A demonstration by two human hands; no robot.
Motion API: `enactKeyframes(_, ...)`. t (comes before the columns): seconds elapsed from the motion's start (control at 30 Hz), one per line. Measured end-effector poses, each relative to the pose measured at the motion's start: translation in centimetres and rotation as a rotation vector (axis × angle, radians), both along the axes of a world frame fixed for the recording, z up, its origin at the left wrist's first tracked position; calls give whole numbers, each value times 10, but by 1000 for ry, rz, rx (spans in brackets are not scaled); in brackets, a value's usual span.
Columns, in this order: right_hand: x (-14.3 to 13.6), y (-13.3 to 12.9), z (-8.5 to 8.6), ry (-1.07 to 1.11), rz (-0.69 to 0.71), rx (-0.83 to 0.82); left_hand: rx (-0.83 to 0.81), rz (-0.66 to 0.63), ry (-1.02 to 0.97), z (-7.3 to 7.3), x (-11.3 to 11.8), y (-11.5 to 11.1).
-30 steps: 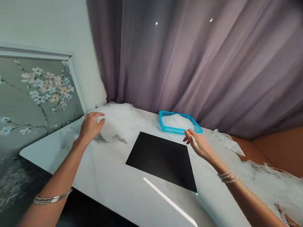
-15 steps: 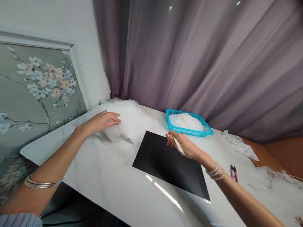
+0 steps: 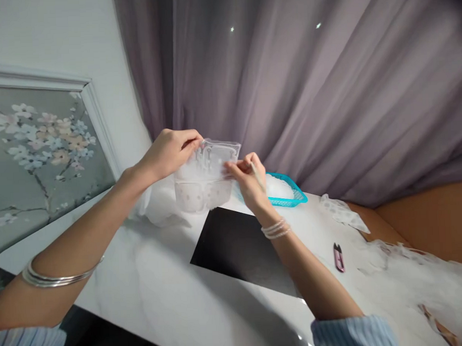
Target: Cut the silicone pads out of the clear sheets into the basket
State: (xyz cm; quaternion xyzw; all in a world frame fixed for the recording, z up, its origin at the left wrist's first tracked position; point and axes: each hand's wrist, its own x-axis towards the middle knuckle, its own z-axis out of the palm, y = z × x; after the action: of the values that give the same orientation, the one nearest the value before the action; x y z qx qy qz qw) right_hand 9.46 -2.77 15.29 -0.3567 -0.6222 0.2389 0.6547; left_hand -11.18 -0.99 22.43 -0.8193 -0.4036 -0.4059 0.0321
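Observation:
A sheer white piece of fabric (image 3: 205,189) with dots and outlined shapes hangs upright above the far edge of a black sheet (image 3: 233,248). My left hand (image 3: 171,151) pinches its upper left corner between thumb and fingers. At the fabric's right side is my right hand (image 3: 249,180), its thumb and finger against the cloth. A slim white pen-like tool (image 3: 257,176) is tucked in the curled fingers of that hand. Behind and below my left hand lies a pile of white sheer fabric (image 3: 158,203), partly hidden by the raised piece.
A blue basket (image 3: 300,198) with white material stands by the curtain, partly behind my right hand. Pink thread snips (image 3: 338,258) lie to the right on the white table (image 3: 143,277). Patterned sheer scraps (image 3: 346,214) and a loose white heap (image 3: 427,277) are farther right.
My left hand has lifted a sheer fabric piece up from the pile. My right hand has moved left and up from over the black sheet to the fabric, keeping the tool. The view has shifted.

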Motion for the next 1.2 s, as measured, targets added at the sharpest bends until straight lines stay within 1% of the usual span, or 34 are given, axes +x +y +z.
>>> enactKeyframes(0.07,20,-19,21,62,55,-10,-32,-33,-32,11,9,-12)
enactKeyframes(0.17,45,-58,40,12,12,-7,-158,-97,-81,17,23,-27)
enactKeyframes(0.27,63,-87,50,-11,-17,-45,-302,-183,-132,16,40,-32)
enactKeyframes(0.33,75,-96,54,-1,-31,-84,-439,-269,-185,8,51,-30)
enactKeyframes(0.4,88,-99,57,8,-45,-107,-643,-399,-199,-9,62,-25)
enactKeyframes(0.43,96,-99,58,8,-55,-117,-736,-458,-179,-22,67,-23)
enactKeyframes(0.47,103,-99,59,9,-65,-126,-875,-535,-133,-38,71,-22)
enactKeyframes(0.5,110,-100,60,10,-74,-140,-950,-570,-84,-55,76,-21)
enactKeyframes(0.57,124,-100,60,6,-92,-166,-1033,-613,13,-88,82,-20)
enactKeyframes(0.6,132,-100,59,-5,-102,-175,-1061,-626,59,-101,83,-18)
enactKeyframes(0.63,140,-99,58,-24,-113,-182,-1081,-633,98,-112,83,-15)
enactKeyframes(0.67,148,-96,56,-48,-128,-189,-1084,-629,121,-119,81,-10)
enactKeyframes(0.7,157,-93,53,-76,-145,-195,-1070,-611,125,-122,78,-4)
enactKeyframes(0.8,177,-80,45,-111,-154,-232,-959,-495,56,-124,69,18)
enactKeyframes(0.87,182,-73,42,-98,-120,-263,-906,-441,18,-129,72,26)
enactKeyframes(0.9,182,-71,43,-97,-98,-268,-895,-438,12,-133,78,26)
enactKeyframes(0.97,178,-72,52,-122,-58,-243,-878,-470,2,-146,100,24)
enactKeyframes(1.03,174,-76,67,-185,-35,-198,-829,-501,-40,-158,128,21)
enactKeyframes(1.07,174,-79,75,-220,-33,-177,-802,-516,-63,-161,141,22)
enactKeyframes(1.13,178,-84,91,-285,-53,-147,-751,-520,-91,-162,158,29)
enactKeyframes(1.2,186,-84,101,-323,-92,-130,-708,-487,-90,-156,160,39)
